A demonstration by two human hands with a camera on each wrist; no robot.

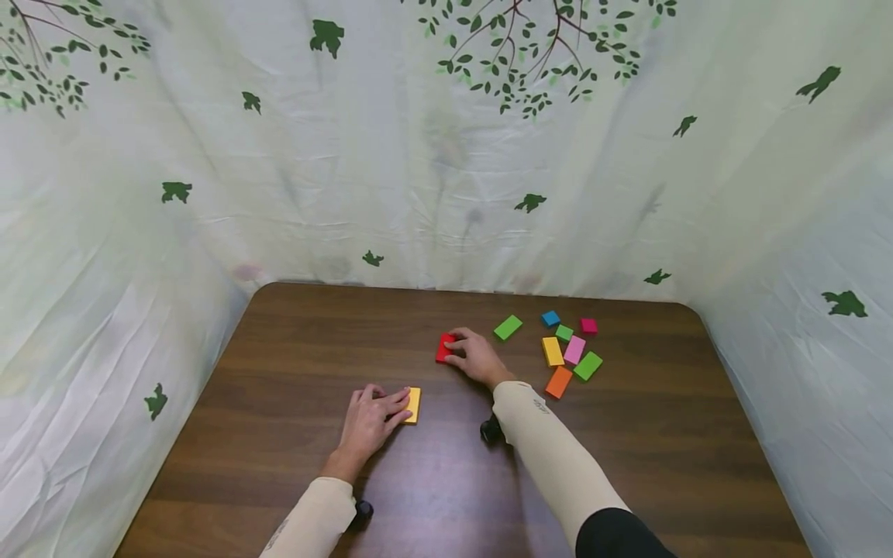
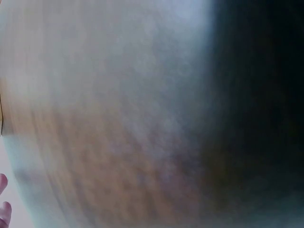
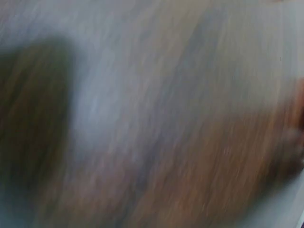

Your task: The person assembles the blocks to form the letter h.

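Reaching over the brown table (image 1: 279,349), I am resting the thumb and fingers of my left hand (image 1: 370,422), partly spread, on a yellow block (image 1: 414,405); I cannot tell whether they are pinching it. Farther off and to the right, a red block (image 1: 443,349) is sitting on the table, and my right hand (image 1: 477,359) is pinching it between nearly closed, bent thumb and fingers. Beyond that hand, a lone green block (image 1: 508,327) is lying tilted. Farther right, a loose cluster is spreading from a far blue block (image 1: 550,318) to a near orange block (image 1: 559,382), with a pink block (image 1: 575,349) lying between.
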